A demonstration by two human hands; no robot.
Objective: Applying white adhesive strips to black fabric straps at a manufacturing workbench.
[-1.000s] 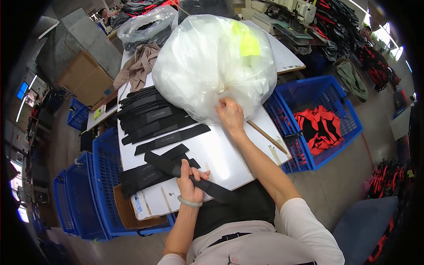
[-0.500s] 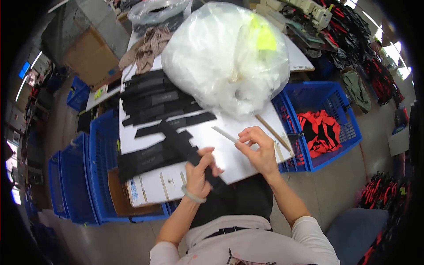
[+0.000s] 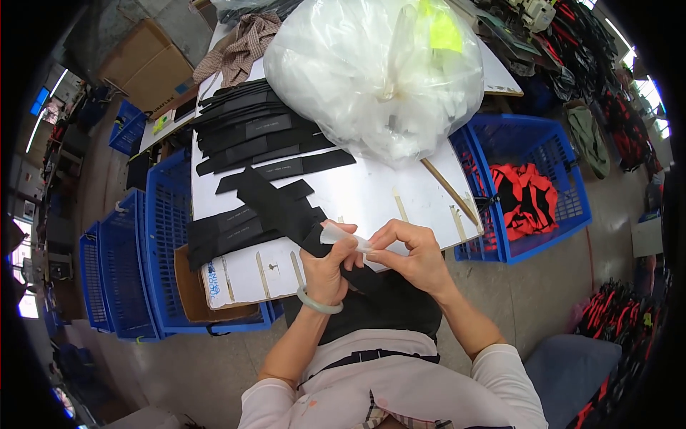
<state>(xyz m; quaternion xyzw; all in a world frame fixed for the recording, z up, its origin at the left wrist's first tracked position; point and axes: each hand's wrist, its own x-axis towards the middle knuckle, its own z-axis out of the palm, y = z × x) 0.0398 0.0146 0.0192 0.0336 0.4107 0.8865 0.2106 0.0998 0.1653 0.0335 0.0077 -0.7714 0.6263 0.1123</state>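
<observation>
My left hand (image 3: 329,270), with a pale bangle at the wrist, grips a black fabric strip (image 3: 273,204) near its end. The strip slants up and left over the white table. A thin, translucent white piece (image 3: 341,236), perhaps plastic film or foam, lies over the strip's end under my left thumb. Its other end is pinched by my right hand (image 3: 414,254), thumb against fingers. More black fabric strips (image 3: 246,154) lie in overlapping rows on the left of the table, some with a printed patch.
A big clear plastic bag (image 3: 371,79) of white pieces fills the table's far side. A wooden stick (image 3: 451,191) lies along the right edge of the white table (image 3: 371,193). Blue crates (image 3: 161,250) flank it; the right crate (image 3: 564,193) holds red-and-black pieces (image 3: 522,200).
My right hand has moved left and down, bringing the white piece onto the black strip's end at my left hand. The view has tilted slightly, shifting the table.
</observation>
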